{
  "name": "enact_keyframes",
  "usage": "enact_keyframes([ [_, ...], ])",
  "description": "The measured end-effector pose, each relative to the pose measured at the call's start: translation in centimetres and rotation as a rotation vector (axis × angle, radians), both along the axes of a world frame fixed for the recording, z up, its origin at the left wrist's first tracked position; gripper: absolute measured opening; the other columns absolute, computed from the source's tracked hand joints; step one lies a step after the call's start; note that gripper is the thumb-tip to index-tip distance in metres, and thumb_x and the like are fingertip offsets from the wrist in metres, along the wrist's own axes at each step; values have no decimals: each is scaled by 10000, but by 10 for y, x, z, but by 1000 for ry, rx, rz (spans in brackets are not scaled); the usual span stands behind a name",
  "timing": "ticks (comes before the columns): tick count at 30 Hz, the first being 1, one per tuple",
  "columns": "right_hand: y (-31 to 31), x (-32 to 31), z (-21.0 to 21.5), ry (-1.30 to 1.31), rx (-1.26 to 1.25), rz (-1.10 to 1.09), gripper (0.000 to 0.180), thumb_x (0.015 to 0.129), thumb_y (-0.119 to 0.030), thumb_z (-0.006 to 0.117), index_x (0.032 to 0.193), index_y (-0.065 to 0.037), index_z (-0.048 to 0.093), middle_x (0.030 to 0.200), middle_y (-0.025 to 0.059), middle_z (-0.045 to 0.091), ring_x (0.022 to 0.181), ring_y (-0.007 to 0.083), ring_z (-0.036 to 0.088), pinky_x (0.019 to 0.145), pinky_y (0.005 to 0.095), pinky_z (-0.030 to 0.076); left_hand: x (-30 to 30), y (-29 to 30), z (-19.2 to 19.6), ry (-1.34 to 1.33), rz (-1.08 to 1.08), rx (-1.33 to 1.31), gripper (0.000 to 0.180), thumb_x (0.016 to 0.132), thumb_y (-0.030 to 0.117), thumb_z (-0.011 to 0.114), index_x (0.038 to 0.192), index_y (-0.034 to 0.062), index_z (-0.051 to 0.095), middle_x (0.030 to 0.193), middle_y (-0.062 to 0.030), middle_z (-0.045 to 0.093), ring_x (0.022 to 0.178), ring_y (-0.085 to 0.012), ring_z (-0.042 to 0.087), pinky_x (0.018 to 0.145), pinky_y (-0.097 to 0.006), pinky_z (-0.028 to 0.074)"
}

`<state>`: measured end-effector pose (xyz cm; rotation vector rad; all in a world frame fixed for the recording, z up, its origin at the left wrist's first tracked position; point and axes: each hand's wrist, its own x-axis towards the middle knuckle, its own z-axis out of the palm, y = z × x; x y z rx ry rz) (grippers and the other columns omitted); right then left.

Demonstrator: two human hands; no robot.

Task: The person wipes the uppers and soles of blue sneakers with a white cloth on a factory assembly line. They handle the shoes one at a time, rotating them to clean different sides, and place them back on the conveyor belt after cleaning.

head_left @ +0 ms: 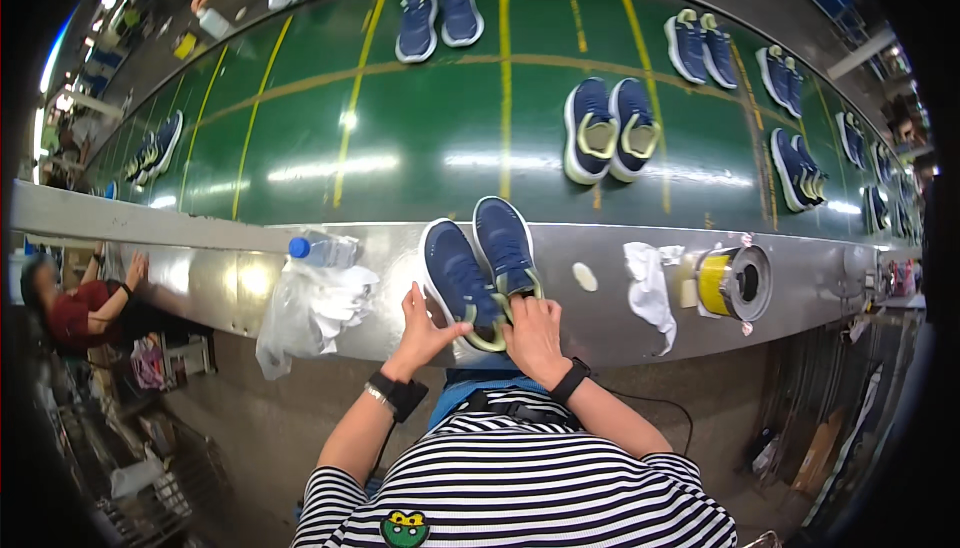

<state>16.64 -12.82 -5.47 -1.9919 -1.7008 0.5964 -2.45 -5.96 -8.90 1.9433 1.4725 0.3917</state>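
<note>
I see the blue shoes point(455, 266) at the near edge of the green belt point(410, 128), left hand point(420, 336) spread, right hand point(537, 338) curled at the collars, grip unclear to me, so an uneven push could skew them.

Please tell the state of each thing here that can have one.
Green belt: movement unclear
Handled shoes: toes toward belt
Left hand: fingers spread, thumb on shoe
Right hand: fingers bent at shoe collar
Bottle: blue cap on
Plastic bag: crumpled
White cloth: crumpled
Yellow can: uncovered
Nearest belt shoes: upright

Hands point(537, 336) at navy shoes point(458, 270) on metal ledge point(592, 326)
</note>
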Motion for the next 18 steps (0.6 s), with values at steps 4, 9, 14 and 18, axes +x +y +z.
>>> enact_keyframes([
  [4, -4, 0, 1, 133, 4, 127, 375, 724, -106, 654, 1075, -28, 546, 968, 139, 537, 961, 306, 496, 890, 425, 348, -51, 8, -24, -411, 178, -690, 1083, 650, 290, 811, 1424, 23, 102, 1336, -198, 305, 1190, -313, 405, 892, -390, 444],
  [9, -6, 31, 6, 443, 25, -81, 403, 696, -58, 679, 1069, -35, 528, 1061, 130, 498, 976, 259, 502, 831, 346, 431, -29, -9, -14, -495, 154, -734, 1086, 673, 224, 796, 1427, 35, 38, 1322, -183, 308, 1177, -300, 426, 926, -398, 430],
  [14, 20, 49, -44, 626, -250, -167, 755, 662, -65, 720, 1316, -28, 343, 1175, 117, 450, 1099, 237, 469, 940, 352, 397, 3, -20, -25, -353, 279, -500, 1014, 648, 44, 764, 1409, -4, 96, 1163, -165, 350, 1133, -279, 454, 958, -342, 410],
  [18, 34, 38, -63, 553, -183, -60, 877, 627, -60, 743, 1371, -33, 278, 1213, 152, 416, 1136, 263, 443, 983, 354, 363, 7, -20, -23, -249, 282, -429, 994, 647, 9, 739, 1410, -5, 102, 1168, -179, 342, 1129, -286, 450, 971, -339, 400],
])
